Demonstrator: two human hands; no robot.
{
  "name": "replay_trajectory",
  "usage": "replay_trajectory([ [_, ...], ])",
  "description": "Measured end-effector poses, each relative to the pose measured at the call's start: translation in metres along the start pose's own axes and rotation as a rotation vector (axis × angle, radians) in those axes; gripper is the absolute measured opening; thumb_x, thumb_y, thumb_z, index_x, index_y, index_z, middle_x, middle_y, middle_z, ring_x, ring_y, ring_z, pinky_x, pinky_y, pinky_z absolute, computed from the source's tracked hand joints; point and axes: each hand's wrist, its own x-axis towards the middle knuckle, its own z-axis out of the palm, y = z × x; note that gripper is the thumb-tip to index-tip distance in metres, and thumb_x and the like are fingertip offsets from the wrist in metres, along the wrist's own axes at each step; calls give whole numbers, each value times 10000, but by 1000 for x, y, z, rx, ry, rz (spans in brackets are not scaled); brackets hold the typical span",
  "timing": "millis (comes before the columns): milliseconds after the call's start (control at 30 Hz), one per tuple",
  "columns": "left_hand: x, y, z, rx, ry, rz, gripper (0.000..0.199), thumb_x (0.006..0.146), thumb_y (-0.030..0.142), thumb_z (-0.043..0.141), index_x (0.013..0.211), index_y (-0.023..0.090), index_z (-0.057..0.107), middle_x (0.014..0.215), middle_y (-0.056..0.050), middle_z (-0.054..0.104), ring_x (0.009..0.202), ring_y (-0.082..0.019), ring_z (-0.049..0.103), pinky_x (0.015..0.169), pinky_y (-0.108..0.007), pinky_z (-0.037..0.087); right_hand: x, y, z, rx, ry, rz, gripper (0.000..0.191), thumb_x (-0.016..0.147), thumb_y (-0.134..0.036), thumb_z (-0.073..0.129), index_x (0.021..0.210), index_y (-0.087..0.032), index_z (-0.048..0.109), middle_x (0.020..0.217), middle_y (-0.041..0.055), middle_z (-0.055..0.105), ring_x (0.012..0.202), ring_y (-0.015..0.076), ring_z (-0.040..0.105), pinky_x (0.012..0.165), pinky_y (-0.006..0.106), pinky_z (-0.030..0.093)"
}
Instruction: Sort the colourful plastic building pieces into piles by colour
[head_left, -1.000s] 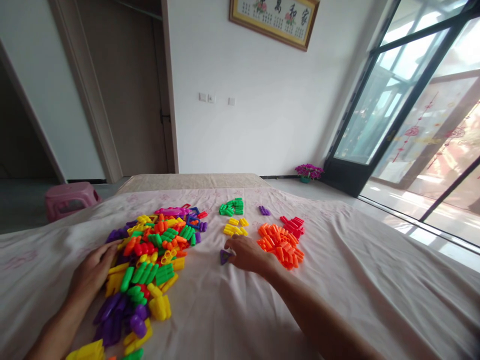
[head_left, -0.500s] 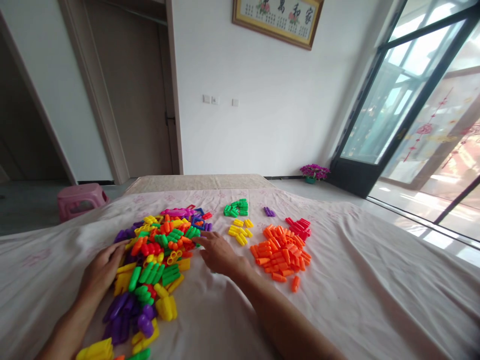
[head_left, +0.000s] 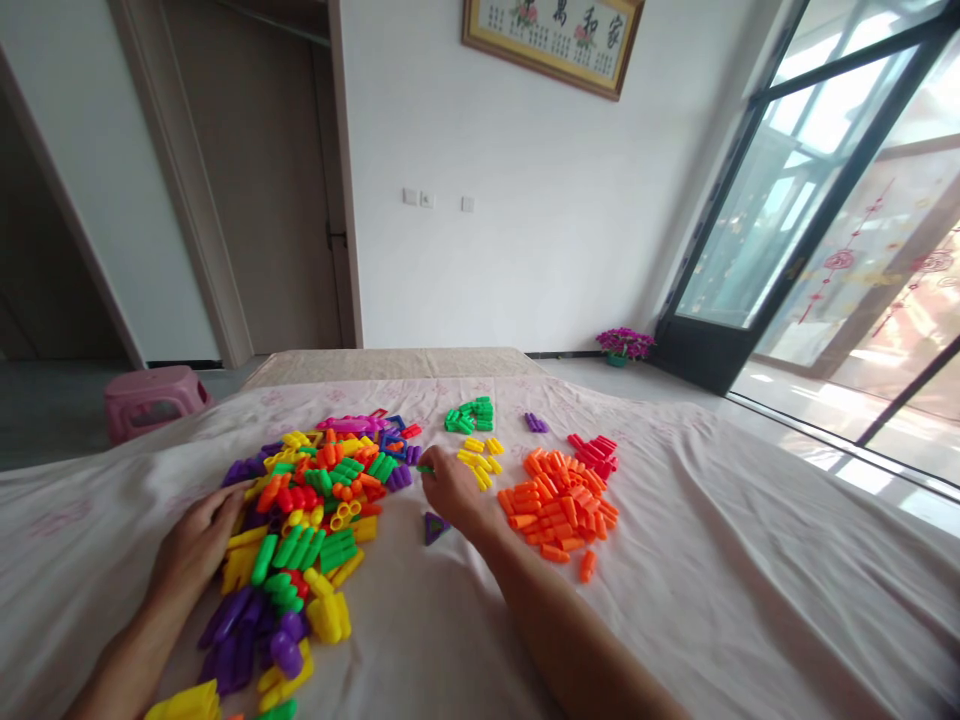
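A large mixed pile of colourful plastic toy pieces (head_left: pixel 322 490) lies on the cloth. At its left edge rests my left hand (head_left: pixel 196 535), fingers stretched out against the pieces and fingertips partly hidden. My right hand (head_left: pixel 448 488) is closed in a pinch to the right of the pile, with the end of a green toy piece (head_left: pixel 426 469) poking out of its fingers. Just below that hand lies a purple triangular piece (head_left: pixel 435 528). Beyond the hand is a small group of yellow pieces (head_left: pixel 478 462).
Single-colour groups lie to the right: orange pieces (head_left: pixel 559 510), red pieces (head_left: pixel 596 455), green pieces (head_left: pixel 470 415) and purple pieces (head_left: pixel 536 423). A pale patterned cloth (head_left: pixel 675 600) covers the surface, with wrinkles. A pink stool (head_left: pixel 157 400) stands on the floor at left.
My right hand has moved right, away from the pile, with a green piece now in its fingers. The purple triangle now shows below it. My left hand has stayed about where it was.
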Motion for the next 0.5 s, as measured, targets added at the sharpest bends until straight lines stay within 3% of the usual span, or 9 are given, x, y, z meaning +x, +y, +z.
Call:
replay_trajectory([
  [167, 1, -1, 0, -65, -24, -35, 561, 924, 556, 370, 1248, 204, 663, 1355, -96, 645, 1260, -292, 573, 1094, -393, 393, 37, 38, -29, 35, 130, 196, 288, 854, -132, 537, 1108, -196, 657, 1007, 70, 724, 965, 203, 657, 797, 276, 448],
  [300, 0, -1, 1, -92, -31, -34, 573, 918, 578, 372, 1244, 210, 665, 1330, -94, 661, 1245, -286, 586, 1077, -376, 410, 64, 60, -50, 82, 255, 266, 351, 857, -110, 526, 1184, -157, 645, 1129, 111, 708, 1034, 210, 654, 878, 293, 469],
  [400, 1, -2, 2, -90, -24, -35, 567, 914, 575, 380, 1237, 214, 674, 1328, -90, 667, 1240, -294, 591, 1075, -383, 417, 67, 59, -47, 133, 298, 224, 412, 852, -71, 492, 1225, -162, 640, 1184, 106, 696, 1072, 199, 649, 932, 300, 474],
  [500, 1, -2, 2, -87, -12, -31, 556, 911, 564, 394, 1229, 210, 680, 1322, -89, 673, 1241, -294, 594, 1079, -389, 416, 54, 41, -25, 225, 216, 54, 421, 836, -48, 481, 1180, -197, 673, 1156, 62, 712, 1060, 177, 655, 951, 290, 484],
])
